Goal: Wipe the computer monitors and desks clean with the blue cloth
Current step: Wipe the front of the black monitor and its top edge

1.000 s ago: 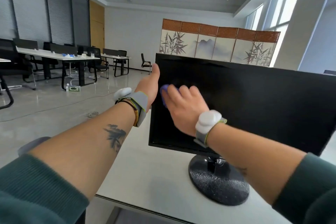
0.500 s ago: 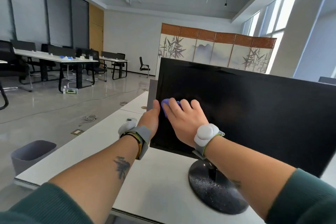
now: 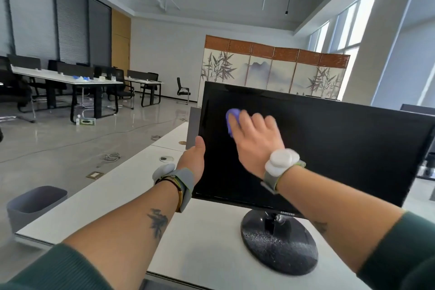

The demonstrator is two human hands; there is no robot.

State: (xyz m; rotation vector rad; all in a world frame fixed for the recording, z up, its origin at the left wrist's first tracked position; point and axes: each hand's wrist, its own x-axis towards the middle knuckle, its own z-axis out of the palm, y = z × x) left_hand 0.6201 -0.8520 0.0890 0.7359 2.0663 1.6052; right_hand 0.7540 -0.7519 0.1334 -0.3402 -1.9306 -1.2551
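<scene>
1. The white desk (image 3: 207, 242) runs away from me, and everything I am working on stands on it.
2. The monitor (image 3: 341, 148) stands on the desk right in front of me. Its screen is dark and tilted, with the right side higher in my view.
3. A folding screen (image 3: 261, 70) painted with bamboo and mountains stands behind the monitor, well apart from it.
4. The monitor's round black base (image 3: 280, 252) sits flat on the desk below the screen, between my two forearms.
5. A grey waste bin (image 3: 35, 205) stands on the floor beside the desk's left edge.
6. My right hand (image 3: 256, 139) lies flat against the upper left part of the screen, fingers spread and fairly straight, pressing the cloth to the glass. It is blurred.
7. My left hand (image 3: 191, 160) grasps the monitor's left edge. The thumb lies on the front of the bezel and the fingers are hidden behind.
8. The blue cloth (image 3: 231, 116) is trapped between my right fingers and the screen, and only a bunched part shows past my fingertips.
9. A small round cable port (image 3: 166, 159) is set in the desk just left of my left wrist.
</scene>
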